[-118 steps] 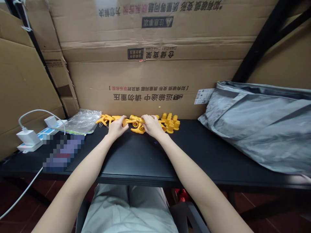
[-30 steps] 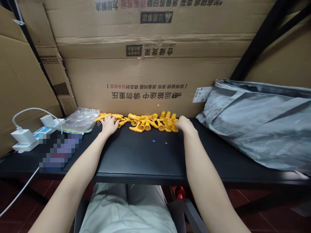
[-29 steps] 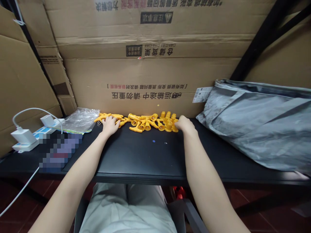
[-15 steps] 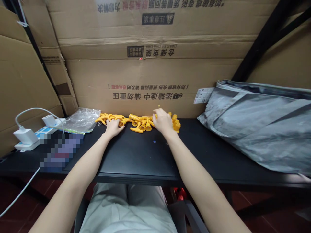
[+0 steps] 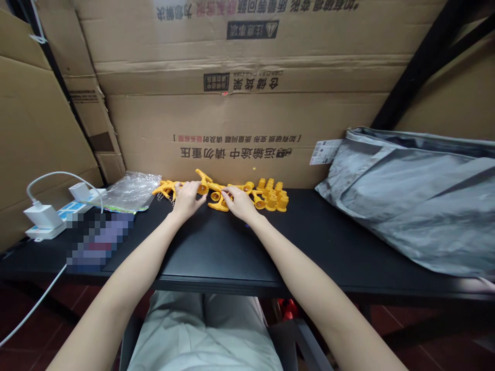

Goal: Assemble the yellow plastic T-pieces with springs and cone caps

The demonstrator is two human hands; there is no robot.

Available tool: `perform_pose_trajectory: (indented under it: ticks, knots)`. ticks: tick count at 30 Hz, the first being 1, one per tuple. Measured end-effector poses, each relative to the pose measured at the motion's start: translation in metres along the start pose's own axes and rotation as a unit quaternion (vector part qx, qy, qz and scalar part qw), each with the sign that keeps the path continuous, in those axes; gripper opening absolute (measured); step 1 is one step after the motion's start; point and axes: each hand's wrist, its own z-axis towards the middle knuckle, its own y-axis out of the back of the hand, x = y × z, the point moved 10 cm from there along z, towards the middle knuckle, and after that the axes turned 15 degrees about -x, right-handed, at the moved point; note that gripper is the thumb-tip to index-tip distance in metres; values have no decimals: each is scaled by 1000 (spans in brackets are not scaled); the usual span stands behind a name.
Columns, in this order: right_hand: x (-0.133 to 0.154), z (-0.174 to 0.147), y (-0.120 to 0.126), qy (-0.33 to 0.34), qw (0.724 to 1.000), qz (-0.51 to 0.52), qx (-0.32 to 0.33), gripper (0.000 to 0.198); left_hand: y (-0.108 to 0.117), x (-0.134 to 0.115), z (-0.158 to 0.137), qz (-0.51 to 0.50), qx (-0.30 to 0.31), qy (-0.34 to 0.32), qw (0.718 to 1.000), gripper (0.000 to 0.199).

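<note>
Right hand (image 5: 240, 204) shifted leftward; left fingers (image 5: 192, 188) pinch yellow cone (image 5: 203, 189).

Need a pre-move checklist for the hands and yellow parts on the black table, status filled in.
1. Left hand has its part: ok, a yellow cupped piece sits between thumb and fingers.
2. Right hand has a firm grip: cannot tell; the fingertips are at a yellow part, but the contact is too small to judge.
3. Yellow cups standing upright: ok, grouped to the right of the right hand.
4. Bare metal spirals covered: not ok, exposed just left of the left hand.
5. Gray bag apart from the hands: ok, off to the right.
</note>
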Motion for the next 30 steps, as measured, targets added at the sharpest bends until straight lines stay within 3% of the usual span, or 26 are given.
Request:
perform_pose_trajectory:
  ticks: [3, 6, 9, 12, 16, 19, 22, 26, 30]
  knots:
    - [-4, -1, -14, -72, 986, 151, 16, 29, 1, -23, -3, -17, -10, -54, 998, 23]
    - [-11, -4, -26, -160, 950, 269, 15, 38, 0, -44, -9, -30, -19, -117, 993, 21]
    - [-18, -7, -32, -227, 914, 335, 12, 40, -2, -57, -14, -48, -16, -164, 985, 23]
    - [-22, -6, -29, -232, 907, 351, 2, 38, -3, -60, -15, -56, -3, -180, 982, 28]
    - [-22, -2, -21, -181, 933, 310, -12, 39, 1, -45, -9, -17, -12, -134, 991, 28]
    - [-14, 0, -12, -102, 969, 223, -31, 37, 6, -25, -3, 28, -36, -75, 996, 32]
    - [0, -1, -7, -8, 991, 130, -25, 35, -1, -8, -3, 24, -3, -38, 999, 35]
    - [20, -7, -9, 98, 994, 27, 26, 36, -12, 4, -5, 0, 43, -18, 999, 34]
    - [23, -8, -10, 118, 986, -96, 61, 38, -11, 3, -4, 8, 30, -27, 999, 32]
